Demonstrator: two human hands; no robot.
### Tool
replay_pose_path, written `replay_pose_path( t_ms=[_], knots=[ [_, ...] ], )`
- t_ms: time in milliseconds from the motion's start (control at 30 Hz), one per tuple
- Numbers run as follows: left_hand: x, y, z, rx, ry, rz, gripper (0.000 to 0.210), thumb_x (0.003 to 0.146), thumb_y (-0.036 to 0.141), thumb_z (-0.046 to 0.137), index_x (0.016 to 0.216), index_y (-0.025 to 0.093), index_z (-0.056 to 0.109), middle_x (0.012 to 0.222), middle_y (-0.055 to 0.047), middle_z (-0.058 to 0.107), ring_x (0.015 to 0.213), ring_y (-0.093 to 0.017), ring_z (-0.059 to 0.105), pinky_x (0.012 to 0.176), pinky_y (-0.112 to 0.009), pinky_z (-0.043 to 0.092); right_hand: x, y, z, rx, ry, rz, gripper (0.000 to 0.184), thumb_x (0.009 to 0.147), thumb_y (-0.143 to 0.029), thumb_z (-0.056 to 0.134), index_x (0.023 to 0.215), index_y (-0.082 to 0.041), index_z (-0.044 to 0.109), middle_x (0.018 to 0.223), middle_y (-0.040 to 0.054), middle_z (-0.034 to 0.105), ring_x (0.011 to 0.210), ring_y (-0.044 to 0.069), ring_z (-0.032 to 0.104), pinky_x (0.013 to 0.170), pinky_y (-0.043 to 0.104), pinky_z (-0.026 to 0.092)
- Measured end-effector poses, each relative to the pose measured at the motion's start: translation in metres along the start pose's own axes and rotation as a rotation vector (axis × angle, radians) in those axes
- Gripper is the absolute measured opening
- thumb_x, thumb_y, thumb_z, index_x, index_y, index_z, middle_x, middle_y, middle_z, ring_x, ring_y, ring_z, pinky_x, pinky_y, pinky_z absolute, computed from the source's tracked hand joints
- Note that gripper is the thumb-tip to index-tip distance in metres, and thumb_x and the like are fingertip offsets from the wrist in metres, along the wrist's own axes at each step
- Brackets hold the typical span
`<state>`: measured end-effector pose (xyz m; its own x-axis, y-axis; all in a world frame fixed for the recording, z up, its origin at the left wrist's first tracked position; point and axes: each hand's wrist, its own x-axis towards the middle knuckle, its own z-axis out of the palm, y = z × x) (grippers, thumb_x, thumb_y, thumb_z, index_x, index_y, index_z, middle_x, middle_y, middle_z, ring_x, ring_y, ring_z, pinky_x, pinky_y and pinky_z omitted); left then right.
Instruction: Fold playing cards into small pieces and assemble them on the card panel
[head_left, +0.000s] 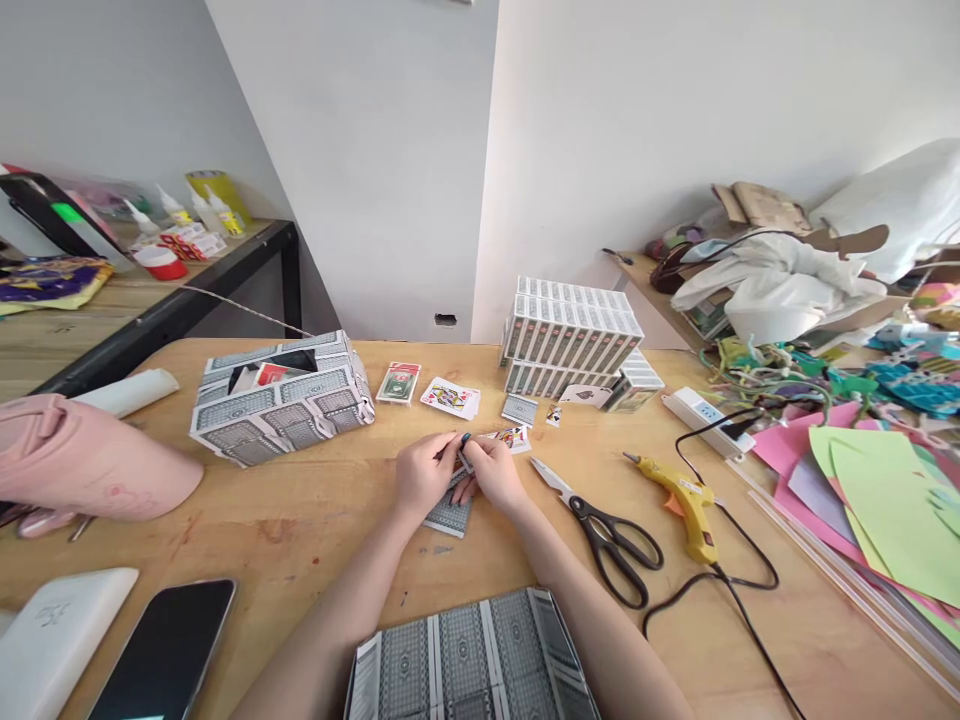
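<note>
My left hand (pixel 427 475) and my right hand (pixel 491 470) meet over the middle of the table, fingers pinched together on a grey-backed playing card that they mostly hide. Under them lies another playing card (pixel 450 518), back side up. Just behind my right hand rests a face card (pixel 516 438). Black-handled scissors (pixel 600 525) lie to the right, blades partly apart and pointing towards my hands. Close to my body, between my forearms, stands a box covered with playing cards (pixel 457 655).
A card-covered box (pixel 281 405) stands at the left and stacked card packs (pixel 574 325) at the back. A yellow glue gun (pixel 690 505) trails its cable on the right, near a power strip (pixel 709 420) and coloured paper (pixel 874 490). A phone (pixel 169 650) and pink bag (pixel 97 460) lie left.
</note>
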<state>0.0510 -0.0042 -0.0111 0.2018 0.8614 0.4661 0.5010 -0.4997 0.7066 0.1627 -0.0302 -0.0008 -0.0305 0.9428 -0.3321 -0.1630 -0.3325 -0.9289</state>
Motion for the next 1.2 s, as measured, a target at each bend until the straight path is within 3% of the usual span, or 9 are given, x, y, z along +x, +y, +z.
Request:
replay_pose_path(
  t_ms=[167, 467, 700, 833, 1000, 1200],
  knots=[
    [0.000, 0.001, 0.000, -0.016, -0.005, -0.013, 0.022, 0.081, 0.030, 0.051, 0.080, 0.018, 0.069, 0.080, -0.006, 0.071, 0.070, -0.015, 0.065, 0.064, -0.023, 0.047, -0.001, 0.002, -0.001, 0.003, -0.017, -0.005, 0.016, 0.072, -0.032, 0.044, 0.065, -0.018, 0.045, 0.036, -0.0021, 0.053, 0.030, 0.015, 0.056, 0.027, 0.020, 0.043],
    [0.003, 0.002, -0.003, -0.052, -0.041, -0.186, 0.028, 0.080, 0.035, 0.051, 0.070, 0.015, 0.069, 0.061, -0.002, 0.067, 0.053, -0.011, 0.056, 0.052, -0.019, 0.040, -0.005, 0.003, -0.005, 0.069, -0.124, -0.082, 0.014, 0.066, -0.025, 0.042, 0.069, -0.016, 0.051, 0.036, -0.0032, 0.054, 0.033, 0.014, 0.057, 0.031, 0.018, 0.045],
    [0.005, -0.004, -0.002, -0.196, -0.085, -0.315, 0.031, 0.078, 0.039, 0.051, 0.068, 0.015, 0.066, 0.060, 0.000, 0.065, 0.056, -0.012, 0.056, 0.051, -0.019, 0.039, -0.008, 0.000, -0.005, 0.146, -0.213, -0.093, 0.017, 0.065, -0.023, 0.041, 0.074, -0.014, 0.053, 0.047, 0.0019, 0.063, 0.040, 0.014, 0.061, 0.034, 0.018, 0.044],
    [0.006, -0.002, -0.002, -0.178, -0.033, -0.333, 0.028, 0.078, 0.039, 0.052, 0.071, 0.016, 0.067, 0.064, -0.001, 0.067, 0.058, -0.013, 0.057, 0.053, -0.020, 0.041, -0.007, 0.001, -0.004, 0.183, -0.212, -0.120, 0.016, 0.065, -0.023, 0.045, 0.076, -0.015, 0.054, 0.049, 0.0006, 0.063, 0.040, 0.013, 0.060, 0.037, 0.019, 0.046],
    [0.008, -0.001, -0.004, -0.132, 0.111, -0.272, 0.024, 0.080, 0.035, 0.050, 0.079, 0.016, 0.065, 0.071, -0.002, 0.067, 0.062, -0.013, 0.059, 0.057, -0.021, 0.044, -0.001, 0.007, -0.001, 0.177, -0.029, -0.234, 0.020, 0.073, -0.036, 0.055, 0.078, -0.017, 0.055, 0.050, -0.0010, 0.061, 0.042, 0.013, 0.059, 0.041, 0.023, 0.048],
    [0.006, 0.000, -0.006, -0.043, 0.093, 0.106, 0.011, 0.081, 0.024, 0.052, 0.084, 0.018, 0.061, 0.081, -0.004, 0.065, 0.078, -0.014, 0.060, 0.073, -0.025, 0.047, 0.002, 0.015, -0.006, -0.101, 0.284, -0.530, 0.020, 0.080, -0.036, 0.050, 0.081, -0.019, 0.060, 0.068, 0.0034, 0.065, 0.058, 0.016, 0.063, 0.058, 0.030, 0.054]
  ],
)
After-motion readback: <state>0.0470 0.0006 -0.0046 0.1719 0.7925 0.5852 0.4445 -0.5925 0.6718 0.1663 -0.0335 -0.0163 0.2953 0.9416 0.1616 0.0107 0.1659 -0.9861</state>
